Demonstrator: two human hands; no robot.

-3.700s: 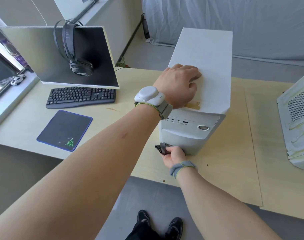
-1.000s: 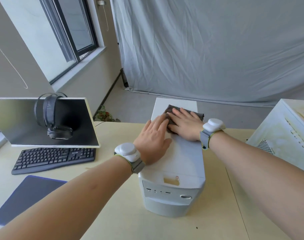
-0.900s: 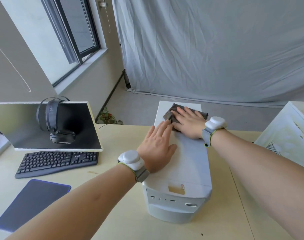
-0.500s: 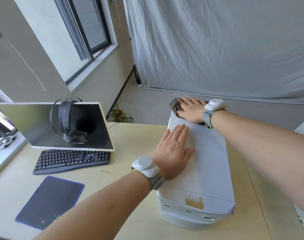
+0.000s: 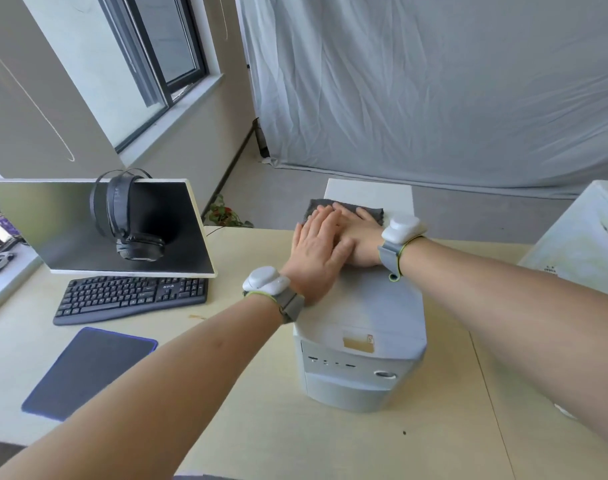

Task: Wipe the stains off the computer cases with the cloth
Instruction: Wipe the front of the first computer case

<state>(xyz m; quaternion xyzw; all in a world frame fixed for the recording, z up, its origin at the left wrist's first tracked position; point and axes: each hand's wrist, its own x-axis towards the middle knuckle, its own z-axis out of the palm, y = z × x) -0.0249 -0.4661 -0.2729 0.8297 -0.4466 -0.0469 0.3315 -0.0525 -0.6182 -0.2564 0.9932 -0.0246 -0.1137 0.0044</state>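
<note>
Far left on the pale worktop (image 5: 247,393) lies a dark mouse pad (image 5: 88,370) with a blue border, and behind it a black keyboard (image 5: 131,296). Above the keyboard stands a monitor (image 5: 98,228) with black headphones (image 5: 126,216) hung over its top edge.

Toward the middle, the left hand (image 5: 316,252) lies flat on the top of the white computer case (image 5: 365,306), fingers straight and together, holding nothing. Its fingertips overlap the right hand.

The case stands upright on the worktop, its front panel facing the camera. The grey cloth (image 5: 344,209) lies spread on the far part of the case's top, under the right hand (image 5: 359,237). That hand's grip is open: palm down, fingers extended, pressing the cloth against the case. The cloth's edges show beyond the fingertips and on both sides of the hand. Both wrists wear grey bands with white modules.

At the far right edge a second white case (image 5: 579,244) shows yellowish stains on its side.
</note>
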